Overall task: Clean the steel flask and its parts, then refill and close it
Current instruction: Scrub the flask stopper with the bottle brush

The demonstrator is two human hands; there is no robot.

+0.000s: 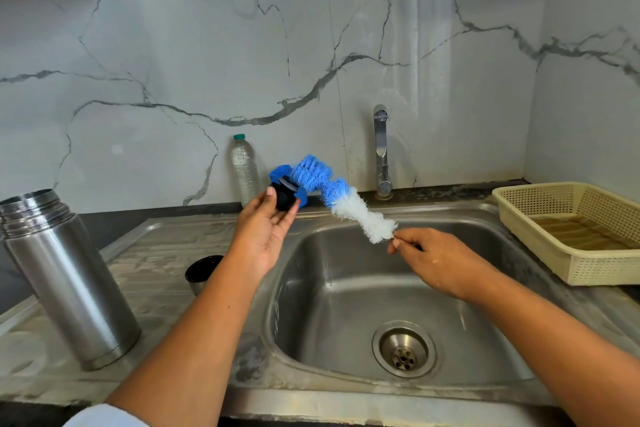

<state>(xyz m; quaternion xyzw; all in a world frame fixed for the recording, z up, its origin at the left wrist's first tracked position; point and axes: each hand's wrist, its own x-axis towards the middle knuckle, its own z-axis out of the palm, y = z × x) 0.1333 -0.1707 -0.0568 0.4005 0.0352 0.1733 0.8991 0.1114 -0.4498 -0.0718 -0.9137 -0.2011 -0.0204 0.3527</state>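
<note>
One flask stopper [285, 197] gripped in left fingers [290, 213] over sink [332, 291], right fingers [395, 244] pinching brush [360, 217], bristles touching stopper

I see the steel flask [65, 277] standing upright and uncapped near the left edge of the drainboard, its threaded neck bare. Its steel cup [202, 272], dark inside, sits on the drainboard between the flask and the basin, half hidden behind a forearm. The left hand [266, 229] pinches the stopper [285, 192], black with a blue collar, above the basin's back-left corner. The bottle brush [339, 199] is wavy, blue bristles then white. Its blue end is against the stopper, and the right hand [440, 258] pinches its thin stem.
</note>
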